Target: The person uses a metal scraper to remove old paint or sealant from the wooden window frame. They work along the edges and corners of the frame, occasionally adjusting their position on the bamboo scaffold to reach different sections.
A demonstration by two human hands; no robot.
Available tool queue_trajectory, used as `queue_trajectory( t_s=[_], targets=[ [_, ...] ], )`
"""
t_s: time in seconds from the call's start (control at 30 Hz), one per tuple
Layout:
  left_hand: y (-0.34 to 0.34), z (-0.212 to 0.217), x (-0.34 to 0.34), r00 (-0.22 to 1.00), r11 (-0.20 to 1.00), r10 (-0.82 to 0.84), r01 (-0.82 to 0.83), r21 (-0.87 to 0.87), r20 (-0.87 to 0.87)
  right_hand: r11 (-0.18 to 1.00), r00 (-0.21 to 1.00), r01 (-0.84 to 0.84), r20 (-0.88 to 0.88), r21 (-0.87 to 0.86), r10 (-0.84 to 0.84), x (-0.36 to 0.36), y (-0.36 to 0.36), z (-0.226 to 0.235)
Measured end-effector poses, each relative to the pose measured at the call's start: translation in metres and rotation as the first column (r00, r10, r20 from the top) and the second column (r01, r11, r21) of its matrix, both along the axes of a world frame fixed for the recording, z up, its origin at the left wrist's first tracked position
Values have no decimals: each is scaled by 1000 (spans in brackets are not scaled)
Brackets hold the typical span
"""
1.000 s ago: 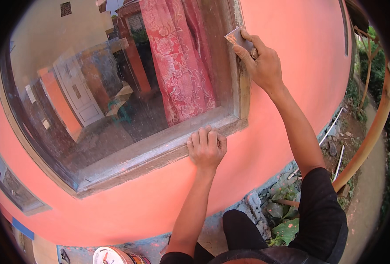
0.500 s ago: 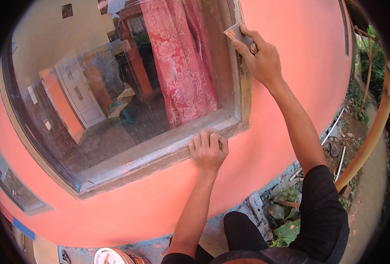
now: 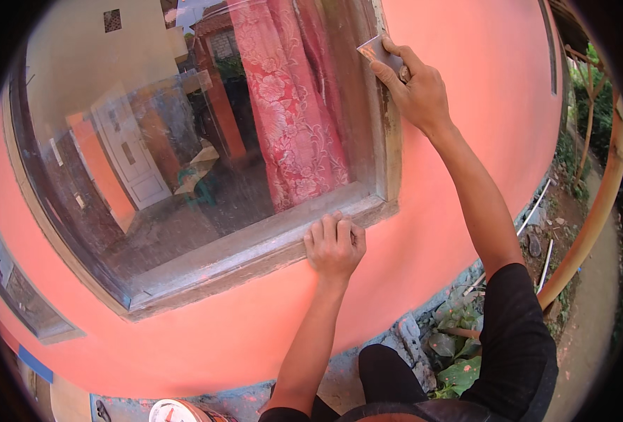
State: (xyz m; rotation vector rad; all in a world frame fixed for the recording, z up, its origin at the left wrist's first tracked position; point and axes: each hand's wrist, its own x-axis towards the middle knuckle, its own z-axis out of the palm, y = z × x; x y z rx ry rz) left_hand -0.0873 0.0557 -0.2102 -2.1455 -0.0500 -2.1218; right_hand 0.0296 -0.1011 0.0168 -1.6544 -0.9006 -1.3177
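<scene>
High on the right, my right hand [image 3: 418, 86] is closed around a scraper [image 3: 376, 50] with a flat metal blade carrying orange-pink flecks. Its blade lies by the upright right side of the worn wooden window frame [image 3: 391, 151]. Most of the handle is hidden in my fingers. Lower down, my left hand [image 3: 335, 246] grips the outer edge of the window sill [image 3: 255, 254], fingers curled over the wood. Behind the glass hangs a pink-red patterned curtain [image 3: 283, 105].
Salmon-pink wall [image 3: 206, 352] surrounds the window. A paint bucket [image 3: 174, 411] with a white lid stands at the bottom. Leafy plants [image 3: 459, 373] and rubble lie along the wall base, near my legs. A curved bamboo pole [image 3: 593, 218] runs down the right side.
The window and its reflections have shifted slightly in view. My right hand and the scraper are almost where they were; my left hand sits marginally lower in the picture, still at the sill.
</scene>
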Motion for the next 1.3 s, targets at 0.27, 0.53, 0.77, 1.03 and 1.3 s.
queue_trajectory(
  t_s=[0.27,0.53,0.77,1.03,1.3],
  targets=[
    [0,-3,-1,1000,1000,2,-3,-11,-20,1000,999,17,49,5,-17,6,-1,12],
    [0,-2,0,1000,1000,-4,4,-6,-13,999,1000,-16,9,35,15,6,-1,21],
    [-1,-2,0,1000,1000,-15,15,-6,-5,999,999,-41,-3,13,41,7,-2,14],
    [0,-1,0,1000,1000,-11,11,5,-4,995,996,-89,21,53,88,8,2,15],
    [-1,-1,0,1000,1000,-16,15,-2,-10,1000,1000,-8,4,25,8,2,-2,18]
  ],
)
